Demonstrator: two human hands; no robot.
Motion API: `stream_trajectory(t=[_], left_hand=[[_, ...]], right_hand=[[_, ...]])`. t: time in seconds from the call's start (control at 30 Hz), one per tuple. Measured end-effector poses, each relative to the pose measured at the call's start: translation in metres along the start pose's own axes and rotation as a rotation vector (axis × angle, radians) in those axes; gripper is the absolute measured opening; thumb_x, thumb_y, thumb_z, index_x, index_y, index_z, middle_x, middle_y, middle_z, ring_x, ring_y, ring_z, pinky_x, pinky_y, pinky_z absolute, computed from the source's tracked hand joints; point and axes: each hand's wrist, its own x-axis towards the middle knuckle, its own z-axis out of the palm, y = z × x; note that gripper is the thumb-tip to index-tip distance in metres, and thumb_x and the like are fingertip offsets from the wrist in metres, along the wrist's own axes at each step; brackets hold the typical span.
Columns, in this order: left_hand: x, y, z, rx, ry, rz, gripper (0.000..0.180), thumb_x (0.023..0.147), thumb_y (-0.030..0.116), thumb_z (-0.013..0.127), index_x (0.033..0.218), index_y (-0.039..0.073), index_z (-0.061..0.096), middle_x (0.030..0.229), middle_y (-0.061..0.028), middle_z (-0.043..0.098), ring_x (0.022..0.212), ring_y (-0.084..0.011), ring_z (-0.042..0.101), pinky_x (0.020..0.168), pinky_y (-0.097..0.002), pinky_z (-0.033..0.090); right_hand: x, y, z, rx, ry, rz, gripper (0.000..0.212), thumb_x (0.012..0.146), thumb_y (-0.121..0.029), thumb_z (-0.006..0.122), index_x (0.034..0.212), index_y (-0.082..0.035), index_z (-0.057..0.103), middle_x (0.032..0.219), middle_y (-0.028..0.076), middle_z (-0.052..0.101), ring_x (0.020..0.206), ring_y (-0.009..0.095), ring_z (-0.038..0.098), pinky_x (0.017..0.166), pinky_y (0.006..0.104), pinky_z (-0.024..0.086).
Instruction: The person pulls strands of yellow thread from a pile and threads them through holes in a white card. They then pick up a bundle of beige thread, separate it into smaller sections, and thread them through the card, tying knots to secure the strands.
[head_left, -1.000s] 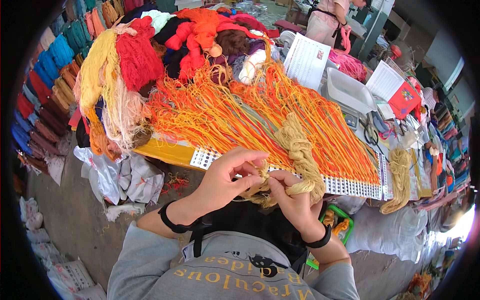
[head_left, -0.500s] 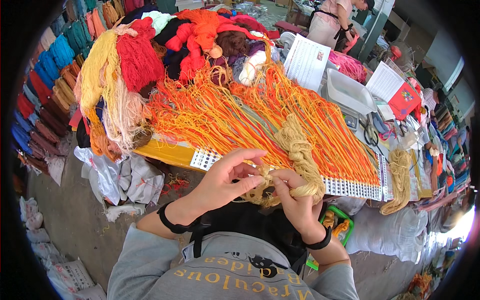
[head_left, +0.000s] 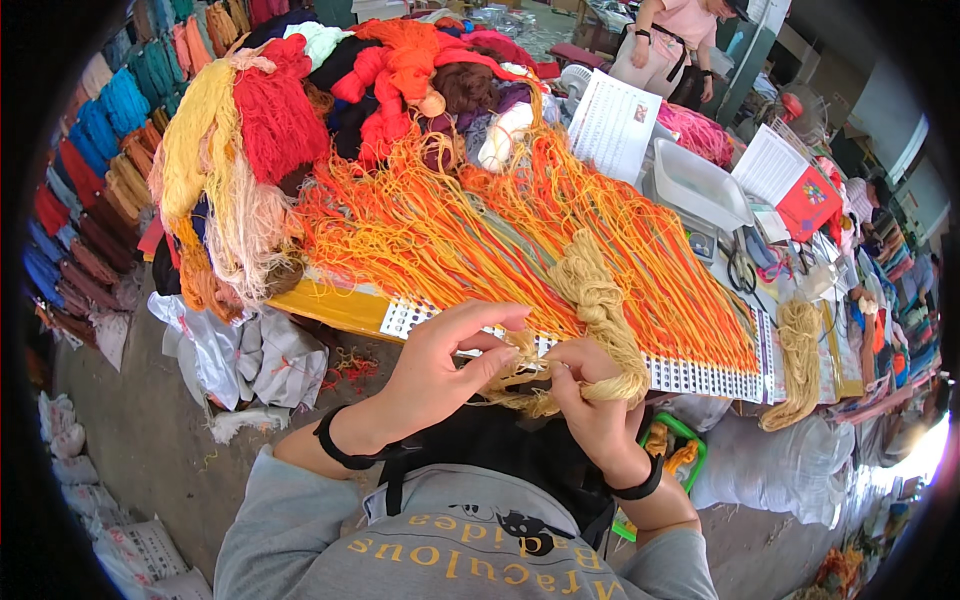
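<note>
A tan yarn skein [head_left: 597,290] lies partly on the orange strands, and its near end loops down over my right hand [head_left: 592,408]. My right fingers are closed on the yarn, thumb pressed against the index finger. Beside it, my left hand [head_left: 432,372] pinches a small loose bit of the same tan yarn between thumb and fingers. Both hands are close together in front of the table's near edge, with some tan loops hanging beneath them. The exact grip of the left fingertips is partly hidden.
Orange and yellow strands [head_left: 430,235] fan across the table above a dotted white card strip [head_left: 690,376]. Piled skeins [head_left: 280,110] stand at the back left. Right are a plastic tray [head_left: 700,185], scissors [head_left: 742,270] and another tan skein [head_left: 797,360]. A co-worker [head_left: 665,45] stands at the back.
My left hand has shifted slightly left and down, its fingers a little farther from my right hand. The co-worker at the back has straightened and moved their arms.
</note>
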Motion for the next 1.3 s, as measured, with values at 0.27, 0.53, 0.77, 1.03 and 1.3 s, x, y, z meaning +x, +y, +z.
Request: stream_trajectory(t=[0.27, 0.53, 0.77, 1.03, 1.3], left_hand=[[-0.001, 0.003, 0.004, 0.076, 0.033, 0.069, 0.037, 0.077, -0.006, 0.057, 0.113, 0.001, 0.052, 0.102, -0.0095, 0.054, 0.09, -0.0145, 0.059, 0.075, -0.0241, 0.05], [0.002, -0.006, -0.009, 0.132, 0.083, 0.145, 0.034, 0.078, -0.006, 0.057, 0.112, 0.0, 0.053, 0.104, -0.009, 0.05, 0.091, -0.0138, 0.056, 0.077, -0.0236, 0.048], [0.003, -0.007, -0.001, -0.454, -0.145, -0.4, 0.022, 0.09, 0.021, 0.05, 0.095, 0.0, 0.055, 0.083, -0.0047, 0.055, 0.063, -0.0068, 0.052, 0.054, -0.0204, 0.043], [0.005, -0.009, -0.022, -0.29, -0.424, -0.505, 0.025, 0.087, 0.026, 0.055, 0.08, 0.003, 0.063, 0.059, 0.0046, 0.046, 0.053, -0.0028, 0.038, 0.047, -0.0174, 0.028], [0.021, 0.007, -0.076, -0.742, -0.072, -0.28, 0.037, 0.093, 0.035, 0.041, 0.097, 0.001, 0.055, 0.049, 0.0072, 0.029, 0.043, -0.0024, 0.026, 0.043, -0.0193, 0.023]], right_hand=[[0.0, -0.004, 0.005, 0.122, -0.079, 0.198, 0.011, 0.084, -0.005, 0.056, 0.093, 0.001, 0.056, 0.083, 0.008, 0.055, 0.073, 0.015, 0.054, 0.061, 0.0244, 0.043], [-0.001, 0.003, -0.006, 0.283, -0.07, 0.255, 0.014, 0.088, -0.009, 0.051, 0.096, 0.0, 0.059, 0.087, 0.005, 0.06, 0.074, 0.008, 0.053, 0.06, 0.0211, 0.043], [0.002, 0.0, -0.006, 0.483, -0.095, 0.401, 0.02, 0.092, -0.015, 0.046, 0.098, -0.001, 0.059, 0.084, 0.003, 0.061, 0.063, 0.005, 0.051, 0.055, 0.0179, 0.041], [0.003, 0.009, -0.026, 0.723, -0.329, 0.596, 0.022, 0.09, -0.02, 0.049, 0.092, 0.0, 0.059, 0.057, -0.005, 0.045, 0.05, 0.003, 0.038, 0.045, 0.018, 0.028], [0.006, 0.03, -0.032, 0.534, -0.099, 0.435, 0.024, 0.092, -0.019, 0.045, 0.1, 0.001, 0.056, 0.075, 0.003, 0.054, 0.066, 0.008, 0.047, 0.056, 0.0197, 0.036]])
